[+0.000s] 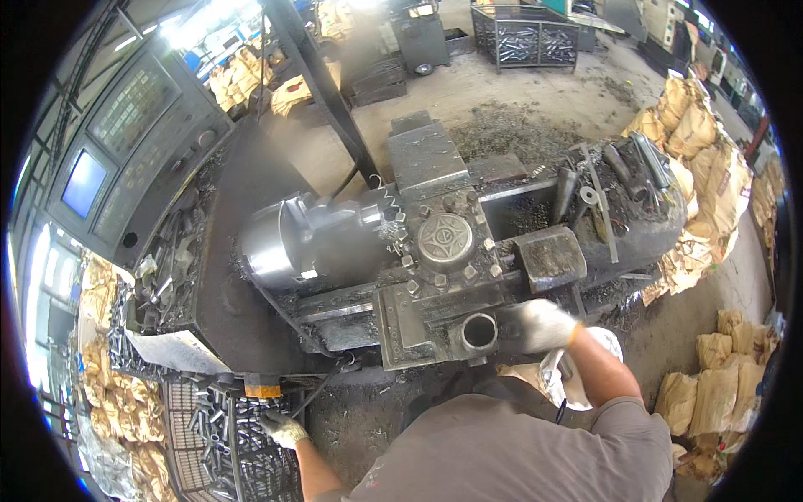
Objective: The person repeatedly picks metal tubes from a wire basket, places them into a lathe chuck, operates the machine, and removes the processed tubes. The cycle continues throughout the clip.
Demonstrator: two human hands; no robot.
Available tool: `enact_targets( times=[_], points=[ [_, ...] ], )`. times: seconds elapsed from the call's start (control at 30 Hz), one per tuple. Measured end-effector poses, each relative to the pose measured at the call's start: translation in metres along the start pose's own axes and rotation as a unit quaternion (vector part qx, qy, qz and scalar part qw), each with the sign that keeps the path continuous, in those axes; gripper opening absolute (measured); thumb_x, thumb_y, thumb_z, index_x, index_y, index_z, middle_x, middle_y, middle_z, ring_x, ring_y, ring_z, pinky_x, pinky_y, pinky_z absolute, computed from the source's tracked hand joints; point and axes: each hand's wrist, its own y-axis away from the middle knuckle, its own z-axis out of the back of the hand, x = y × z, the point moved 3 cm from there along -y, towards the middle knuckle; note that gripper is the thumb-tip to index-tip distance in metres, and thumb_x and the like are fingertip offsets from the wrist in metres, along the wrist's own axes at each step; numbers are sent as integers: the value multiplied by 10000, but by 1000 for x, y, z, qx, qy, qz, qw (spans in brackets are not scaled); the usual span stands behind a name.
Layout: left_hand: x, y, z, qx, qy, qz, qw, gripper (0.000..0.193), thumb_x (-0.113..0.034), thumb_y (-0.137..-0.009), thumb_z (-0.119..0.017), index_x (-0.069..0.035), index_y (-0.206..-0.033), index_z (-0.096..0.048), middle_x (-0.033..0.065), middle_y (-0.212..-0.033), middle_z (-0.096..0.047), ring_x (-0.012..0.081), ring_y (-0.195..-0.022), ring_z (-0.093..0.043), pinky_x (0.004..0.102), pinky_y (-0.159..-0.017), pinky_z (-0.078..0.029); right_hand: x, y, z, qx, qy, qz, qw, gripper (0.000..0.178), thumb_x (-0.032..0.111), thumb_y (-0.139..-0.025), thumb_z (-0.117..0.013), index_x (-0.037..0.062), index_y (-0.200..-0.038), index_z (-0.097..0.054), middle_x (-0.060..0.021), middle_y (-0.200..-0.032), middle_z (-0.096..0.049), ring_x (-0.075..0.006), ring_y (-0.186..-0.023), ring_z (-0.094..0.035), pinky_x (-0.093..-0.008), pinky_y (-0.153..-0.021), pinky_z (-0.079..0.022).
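My left hand [285, 429], in a pale work glove, reaches over a dark crate [237, 452] of short metal tubes and rods. Its fingers stretch toward the parts, and I see nothing held in them. On the lathe's near side is my right hand [545, 326], gloved and smeared by motion. It is beside a dark, blurred machine part [511, 328] and a round metal cup [479, 331]; its grip cannot be made out. Behind them sits the square tool post [446, 238] with bolts around a round cap. To its left, the shiny chuck [272, 243] looks blurred.
A control panel [125, 151] with a lit screen stands at the left. Metal bars and tools lie on the tailstock side [623, 197]. Paper sacks [703, 176] stand at the right, and a cage of parts [525, 38] stands behind. Metal chips litter the floor [510, 125].
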Motion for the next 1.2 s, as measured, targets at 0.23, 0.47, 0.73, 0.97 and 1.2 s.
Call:
enact_targets(
  times=[0.23,0.47,0.73,0.97,1.2],
  points=[
    [14,-35,-37,120,72,-79,987,667,-468,-1137,-504,78,-1518,-538,321,-1504,-594,443,-1375,-599,430,-1165,-469,33,-87,129,-162,-121,96,975,284,97,-910,-796,-3,-1173,-758,-165,-1077,-797,-232,-899,-777,-375,-777,-631],
    [11,-8,-63,270,536,224,768,259,-396,-1046,-668,-138,-1032,-656,-19,-822,-584,142,-724,-545,344,-612,-440,34,-297,107,181,-23,-219,959,791,451,-845,-861,1,-1452,-627,-155,-1294,-760,-286,-1038,-750,-427,-908,-608],
    [-73,130,-18,262,421,132,858,196,-177,-1012,-686,-93,-1188,-669,-3,-1009,-657,127,-853,-603,296,-702,-517,10,-350,81,107,116,-56,986,400,382,-909,-808,51,-1132,-819,-111,-1024,-820,-238,-860,-745,-418,-789,-601],
    [-234,98,19,292,242,-209,902,347,-130,-1024,-663,14,-1336,-618,236,-1290,-703,313,-1149,-702,431,-995,-551,-120,-318,169,-42,37,-198,979,406,353,-1038,-656,155,-1388,-715,-93,-1365,-739,-232,-1186,-720,-354,-1006,-568],
    [-493,22,-27,41,184,-604,774,638,-225,-848,-761,-27,-1432,-598,225,-1449,-623,456,-1390,-540,608,-1220,-349,7,-386,39,158,188,104,964,666,509,-744,-837,-5,-1161,-769,-223,-1039,-797,-353,-918,-757,-455,-824,-594]
  ],
)
